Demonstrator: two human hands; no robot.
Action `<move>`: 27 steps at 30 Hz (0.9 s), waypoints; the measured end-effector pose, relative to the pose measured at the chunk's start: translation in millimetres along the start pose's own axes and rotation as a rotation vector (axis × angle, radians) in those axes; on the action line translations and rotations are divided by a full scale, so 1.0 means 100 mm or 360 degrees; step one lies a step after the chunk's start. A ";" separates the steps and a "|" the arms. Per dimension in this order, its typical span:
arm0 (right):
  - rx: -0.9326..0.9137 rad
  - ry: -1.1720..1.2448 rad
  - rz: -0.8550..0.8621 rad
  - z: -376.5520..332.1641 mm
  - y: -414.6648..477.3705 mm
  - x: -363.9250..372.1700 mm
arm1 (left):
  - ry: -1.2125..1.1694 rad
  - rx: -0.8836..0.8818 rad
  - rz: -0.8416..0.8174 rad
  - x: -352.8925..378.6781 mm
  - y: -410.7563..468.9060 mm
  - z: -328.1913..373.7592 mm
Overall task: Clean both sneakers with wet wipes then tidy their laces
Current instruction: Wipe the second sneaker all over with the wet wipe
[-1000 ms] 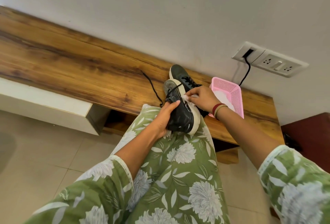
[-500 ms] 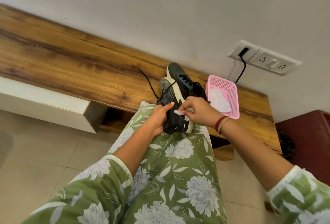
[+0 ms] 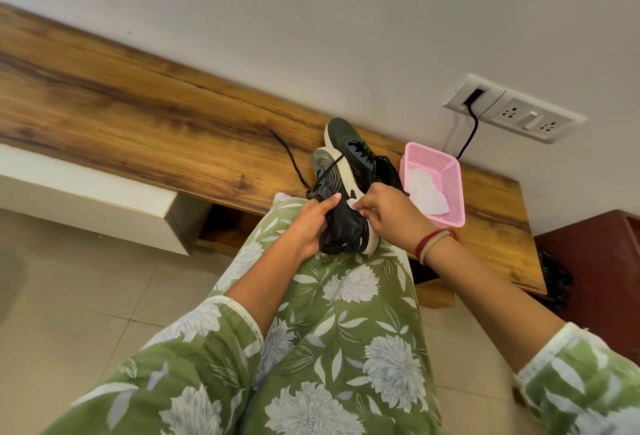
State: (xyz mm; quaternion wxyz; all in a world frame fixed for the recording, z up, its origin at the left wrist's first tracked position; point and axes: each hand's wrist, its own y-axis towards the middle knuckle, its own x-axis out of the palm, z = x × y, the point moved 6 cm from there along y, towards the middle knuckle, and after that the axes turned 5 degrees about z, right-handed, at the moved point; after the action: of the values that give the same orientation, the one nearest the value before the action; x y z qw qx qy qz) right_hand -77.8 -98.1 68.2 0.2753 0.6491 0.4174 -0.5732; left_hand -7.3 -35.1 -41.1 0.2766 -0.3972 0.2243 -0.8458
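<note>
Head view: a black sneaker with a white sole (image 3: 343, 223) is held on the lap, on green floral fabric (image 3: 346, 296), toe pointing away. It is gripped by the left hand (image 3: 310, 225) along its left side, with the fingers (image 3: 328, 202) curled over the upper near the lacing. A small white wet wipe (image 3: 351, 203) is pinched in the right hand (image 3: 393, 214), its fingers (image 3: 364, 205) closed on it, and is pressed to the upper beside the laces. A loose black lace (image 3: 290, 157) is trailed from this sneaker across the long wooden worktop (image 3: 138, 123).

The second black sneaker (image 3: 343, 131) is stood on the worktop just behind the held one, by the wall, laces untidy. Beside it a pink plastic mesh basket (image 3: 454, 188) is set, with another white wipe (image 3: 424, 188) inside. A wall socket plate (image 3: 519, 116) with a black cable (image 3: 471, 129) is seen above.

Progress, judged: wiping of the first sneaker is under way. How clean it is cannot be told. Left to do: the second sneaker, by the look of it, and lace tidying on both.
</note>
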 end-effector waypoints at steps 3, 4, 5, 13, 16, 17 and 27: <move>-0.0020 0.0061 -0.0245 -0.03 -0.08 -0.09 | -0.0001 -0.0006 0.0002 0.01 -0.01 0.00; 0.0042 0.0165 -0.0318 -0.01 -0.05 -0.15 | -0.0002 -0.0004 0.0024 0.00 0.00 0.01; 0.0108 0.0253 -0.0307 0.02 0.00 -0.21 | -0.0008 -0.0017 0.0049 -0.01 0.00 0.01; 0.0314 0.0098 0.0149 0.05 -0.05 0.04 | -0.0020 -0.0043 0.0072 0.01 -0.02 -0.01; 0.0271 -0.0174 0.0291 -0.08 -0.25 0.09 | -0.0019 -0.0026 0.0053 0.01 0.01 -0.01; 0.0251 -0.0210 0.0288 -0.14 -0.31 0.11 | -0.0022 -0.0025 0.0048 0.00 0.01 -0.01; 0.0499 0.0584 0.0187 0.01 0.27 -0.01 | -0.0176 -0.0103 -0.0072 0.07 -0.09 0.02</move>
State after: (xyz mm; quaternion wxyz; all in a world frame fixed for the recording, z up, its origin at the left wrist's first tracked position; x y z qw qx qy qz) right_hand -54.8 -113.0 65.9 0.1237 0.8003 0.3278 -0.4866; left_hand -11.6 -32.8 -30.6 0.2565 -0.4570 0.2268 -0.8209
